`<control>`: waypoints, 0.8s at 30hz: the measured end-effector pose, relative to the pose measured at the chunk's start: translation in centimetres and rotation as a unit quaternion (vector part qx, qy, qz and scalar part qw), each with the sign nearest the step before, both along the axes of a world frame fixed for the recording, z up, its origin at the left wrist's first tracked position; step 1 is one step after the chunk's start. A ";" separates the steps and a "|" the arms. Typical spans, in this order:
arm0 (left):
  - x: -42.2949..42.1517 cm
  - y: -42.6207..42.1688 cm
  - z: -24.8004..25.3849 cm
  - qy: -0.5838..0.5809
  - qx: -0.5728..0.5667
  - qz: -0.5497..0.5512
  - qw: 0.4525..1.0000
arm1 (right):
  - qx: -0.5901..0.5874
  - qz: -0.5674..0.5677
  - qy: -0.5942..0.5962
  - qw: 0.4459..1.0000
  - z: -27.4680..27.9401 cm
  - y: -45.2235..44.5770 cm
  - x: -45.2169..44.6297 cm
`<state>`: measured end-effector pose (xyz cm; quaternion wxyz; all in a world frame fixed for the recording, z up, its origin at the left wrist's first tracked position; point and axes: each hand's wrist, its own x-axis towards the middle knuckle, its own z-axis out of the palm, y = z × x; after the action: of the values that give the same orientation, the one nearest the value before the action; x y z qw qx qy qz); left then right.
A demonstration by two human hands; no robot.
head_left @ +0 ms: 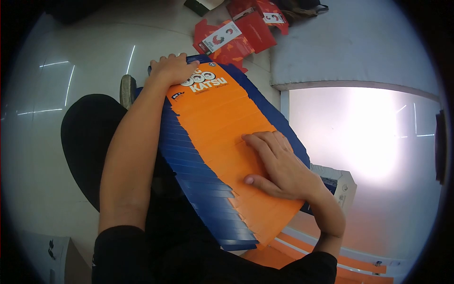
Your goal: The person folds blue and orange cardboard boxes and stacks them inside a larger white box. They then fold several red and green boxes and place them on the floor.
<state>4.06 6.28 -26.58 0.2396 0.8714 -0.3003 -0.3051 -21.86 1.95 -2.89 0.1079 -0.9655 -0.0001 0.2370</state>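
Observation:
A fanned stack of flat, unfolded cardboard boxes (222, 125), orange with dark blue side flaps, stretches across my lap. The top sheet carries the printed word "KATSU" near its far end. My left hand (172, 70) is at the far left corner of the stack, its fingers bent over the edge and partly hidden. On the orange middle of the sheets lies my right hand (281, 165), palm down, with fingers and thumb apart. The blue flaps (198, 180) overlap like steps along the left side.
Red printed cardboard pieces (236, 38) lie on the tiled floor (94, 47) beyond the stack. To the right are a grey-white surface (350, 47) and a brightly lit glossy area. A pale carton (347, 189) is beside my right forearm. Orange flat sheets (279, 255) lie at lower right.

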 end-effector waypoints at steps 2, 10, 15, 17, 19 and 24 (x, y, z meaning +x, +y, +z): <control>0.0 0.0 0.1 0.000 -0.003 -0.002 1.000 | -0.009 0.000 -0.004 1.000 -0.1 0.1 0.1; 0.0 0.0 0.3 -0.003 -0.008 0.001 1.000 | -0.046 0.028 0.017 0.998 -0.5 -0.3 0.4; 0.0 0.1 0.3 0.000 -0.008 0.002 1.000 | -0.048 0.056 0.015 0.997 -0.7 -0.5 0.8; 0.0 0.2 0.6 0.008 -0.002 -0.006 1.000 | -0.036 0.055 0.017 0.998 -0.6 -0.5 1.2; -0.1 0.2 0.6 0.002 -0.003 -0.006 1.000 | -0.034 0.043 0.029 0.998 -0.6 -0.3 1.9; -0.2 0.3 0.7 0.005 -0.006 -0.002 1.000 | -0.026 0.036 0.022 0.999 -1.0 -0.2 3.1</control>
<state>3.87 6.59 -25.90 0.2458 0.8676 -0.3028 -0.3086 -18.73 1.72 -3.89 0.0746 -0.9618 -0.0260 0.2622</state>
